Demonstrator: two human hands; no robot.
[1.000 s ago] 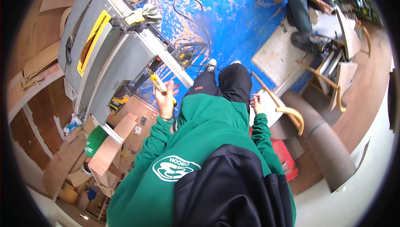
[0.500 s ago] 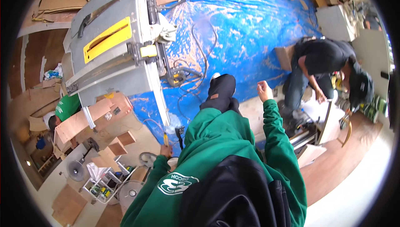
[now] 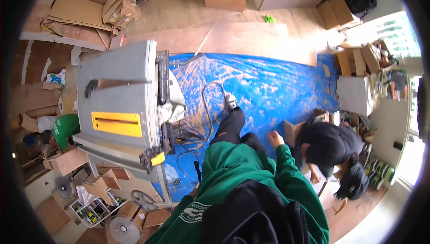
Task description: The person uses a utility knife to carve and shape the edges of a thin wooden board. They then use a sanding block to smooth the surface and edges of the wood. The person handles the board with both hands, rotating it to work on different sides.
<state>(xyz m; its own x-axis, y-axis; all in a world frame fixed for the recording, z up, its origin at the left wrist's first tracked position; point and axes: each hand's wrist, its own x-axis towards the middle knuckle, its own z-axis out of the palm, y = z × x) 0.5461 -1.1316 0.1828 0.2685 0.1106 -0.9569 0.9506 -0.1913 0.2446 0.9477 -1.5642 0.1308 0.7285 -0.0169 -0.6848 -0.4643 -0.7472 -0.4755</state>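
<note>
Right of the table saw [image 3: 117, 98], the person [image 3: 242, 163] seemed mid-step on the blue sheet [image 3: 266, 96], right grip [image 3: 274, 139] curled narrow, left grip [image 3: 195, 191] too hidden to tell, and the next step needed care near the black cord [image 3: 217, 82].

Bright light pours through the right-hand window [image 3: 395, 33], a dusty blue sheet [image 3: 277, 89] lies spread, brown wooden floor [image 3: 168, 11] stretching beyond!
</note>
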